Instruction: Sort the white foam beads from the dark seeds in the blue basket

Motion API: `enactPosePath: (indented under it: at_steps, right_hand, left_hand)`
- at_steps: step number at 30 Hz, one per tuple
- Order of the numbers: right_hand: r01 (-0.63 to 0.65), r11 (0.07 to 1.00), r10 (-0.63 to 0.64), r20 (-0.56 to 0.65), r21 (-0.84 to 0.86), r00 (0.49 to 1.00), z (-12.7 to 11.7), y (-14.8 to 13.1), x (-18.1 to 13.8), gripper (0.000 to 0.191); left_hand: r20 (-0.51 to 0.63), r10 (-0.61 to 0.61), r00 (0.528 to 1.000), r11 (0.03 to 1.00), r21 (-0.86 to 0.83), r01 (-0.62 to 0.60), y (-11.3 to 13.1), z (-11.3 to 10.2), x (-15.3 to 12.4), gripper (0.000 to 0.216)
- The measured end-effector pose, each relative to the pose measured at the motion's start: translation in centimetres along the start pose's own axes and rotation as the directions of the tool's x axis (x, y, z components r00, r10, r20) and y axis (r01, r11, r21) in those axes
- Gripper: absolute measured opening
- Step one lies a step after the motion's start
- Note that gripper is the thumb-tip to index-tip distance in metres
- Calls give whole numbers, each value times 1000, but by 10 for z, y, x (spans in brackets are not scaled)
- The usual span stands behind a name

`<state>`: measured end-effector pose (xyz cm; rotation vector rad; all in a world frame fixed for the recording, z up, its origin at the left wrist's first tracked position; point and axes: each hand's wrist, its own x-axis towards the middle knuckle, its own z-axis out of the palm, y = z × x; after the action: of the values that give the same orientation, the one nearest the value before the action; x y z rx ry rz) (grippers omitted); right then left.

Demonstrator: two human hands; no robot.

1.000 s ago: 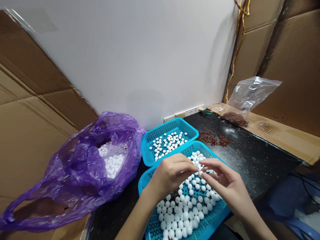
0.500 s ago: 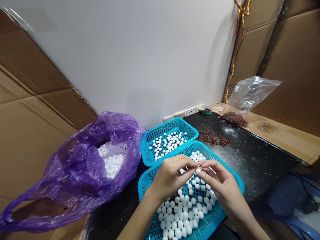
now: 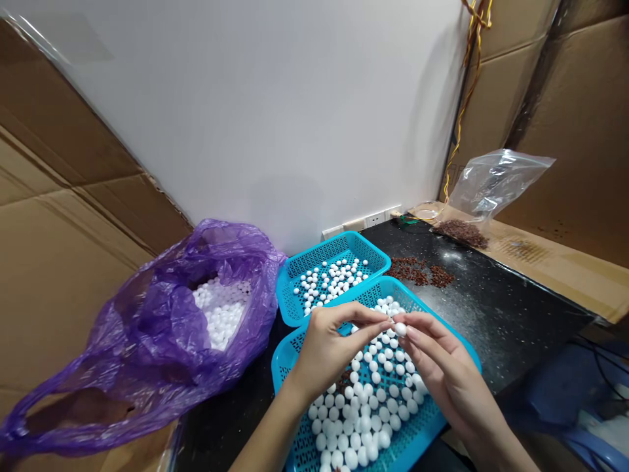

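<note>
1. Shifting slightly rightward since the earlier frame, one white ball (image 3: 400, 330) is sitting above the front blue basket (image 3: 417, 442), the right hand (image 3: 447, 360) pinching it between thumb and fingertips.
2. Looking light, smooth, probably slippery; opposite sides are offering the best hold.
3. Roundish, it is showing no clear long axis.
4. Left hand's (image 3: 327, 341) fingertips are meeting alongside; contents unclear.

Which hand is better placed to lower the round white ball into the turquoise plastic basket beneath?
Probably the right hand: its fingers pinch the round white ball above the near turquoise plastic basket. The left hand has its fingers beside the ball, but whether they grip anything is unclear.
</note>
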<state>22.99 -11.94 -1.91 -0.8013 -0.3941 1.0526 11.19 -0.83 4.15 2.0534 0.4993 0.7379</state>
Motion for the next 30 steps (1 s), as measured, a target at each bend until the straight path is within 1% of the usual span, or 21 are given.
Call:
enactPosePath:
  at_steps: [5,7,9,11,13,16,18,20,25,30]
  right_hand:
    - [-33,998,33,6,58,999,-3,1,0,9]
    - [-40,997,40,-5,66,999,-3,2,1,9]
    - [-32,998,32,-12,56,999,-3,2,1,8]
    - [-7,1000,7,-6,16,1000,-3,2,1,8]
    - [51,996,-50,11,-69,999,-3,3,1,9]
    - [191,957,-183,56,-219,981,-4,3,0,11]
    - [255,927,-240,86,-275,967,-4,2,-1,12]
    - [275,914,-256,105,-298,961,-2,1,-2,12]
    - [306,900,-286,110,-310,952,2,-2,-3,12]
    - [306,879,-281,121,-367,952,0,-1,-4,14]
  left_hand:
    - [69,-13,998,1000,-1,14,0,-1,1,10]
    - [63,-5,998,1000,1,5,-1,0,1,10]
    - [32,-4,999,1000,-5,4,-1,1,0,7]
    - [-2,-7,1000,1000,-11,6,-1,2,-1,6]
    - [-11,2,1000,1000,-2,-2,0,2,-1,6]
    - [21,57,998,998,32,-57,2,1,-1,4]
    - [39,110,993,992,55,-112,2,2,-1,3]
    - [49,135,990,988,63,-138,2,2,0,3]
    - [77,99,992,995,22,-101,2,3,-2,5]
    - [84,103,991,994,21,-105,2,4,-3,5]
